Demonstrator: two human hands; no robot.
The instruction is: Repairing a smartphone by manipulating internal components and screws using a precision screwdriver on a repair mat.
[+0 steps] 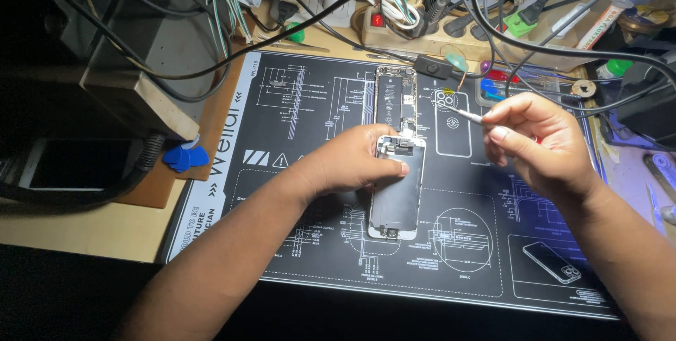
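At the far left, a grey box [141,38] sits in shadow with black cables draped over it. Below it, a blue plastic pry pick [184,157] lies on a brown board [211,129], just beside the edge of the black repair mat [296,101], whose smooth surface is covered in fine white line diagrams.

The left hand [355,161] comes in from the lower left and lies across the mat, fingers curled, thumb and fingertips pressing on the upper end of the detached screen panel [398,196], a flat rectangle with a matte grey metal back and a pale frame. The panel's long axis runs away from the person, nearly upright in the view. Its top edge touches or slightly overlaps the lower end of the opened phone body [394,101], which lies in line with it farther away, with a black battery and small metal parts showing inside.

The right hand [539,140] hovers to the right of both parts, closed in a pinch on slim metal tweezers [465,115]. The tips point left and up towards the joint between body and panel, near it but apart from it. The left hand is already on the panel, so it is the nearer one.

Along the back edge a beige power strip [451,27] with a red switch lies under tangled cables.
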